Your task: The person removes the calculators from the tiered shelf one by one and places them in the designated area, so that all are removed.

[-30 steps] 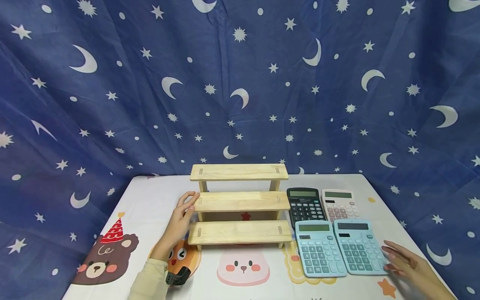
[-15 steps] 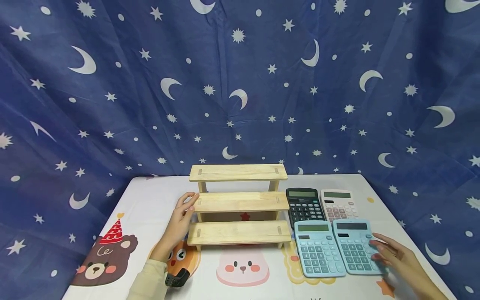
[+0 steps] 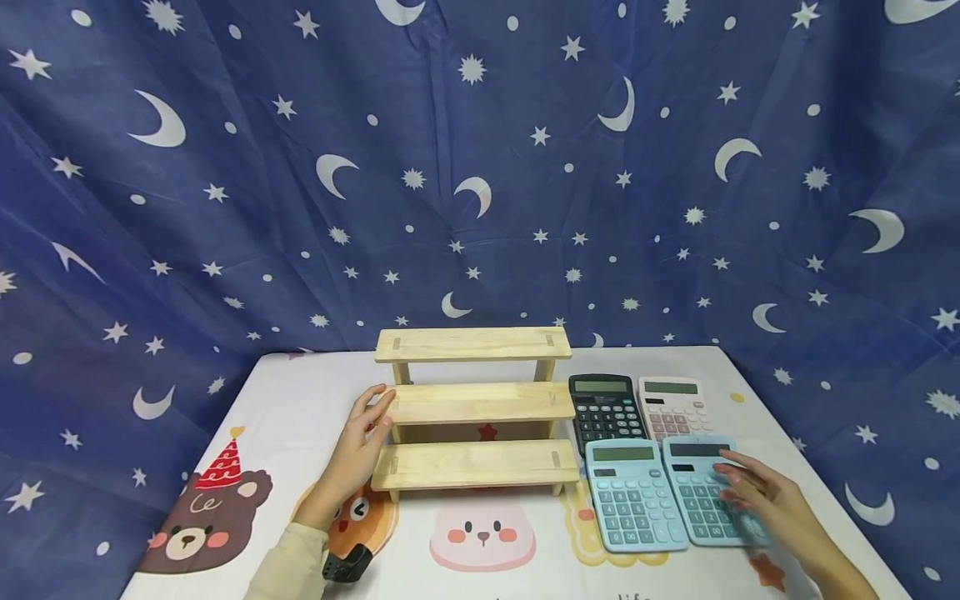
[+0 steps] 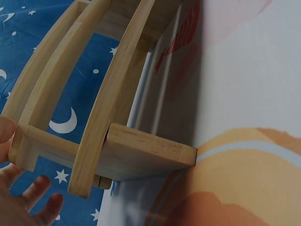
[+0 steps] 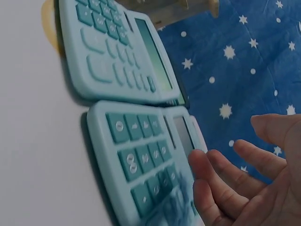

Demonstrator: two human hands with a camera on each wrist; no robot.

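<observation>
My left hand is at the left end of a three-step wooden display stand. Its fingertips touch the end of the middle step; in the left wrist view the other fingers spread loosely beside the wood. My right hand hovers over the right-hand light blue calculator, its fingers loosely bent and holding nothing. In the right wrist view the fingertips overlap that calculator's upper part near the display. A second light blue calculator lies right beside it on the left.
Behind the blue calculators lie a black calculator and a white-and-pink calculator. The white tablecloth has printed animals and a star. A dark blue curtain with moons and stars hangs behind the table.
My right hand has moved left and away from me, from beside the right-hand blue calculator to over it. The left hand stays at the stand.
</observation>
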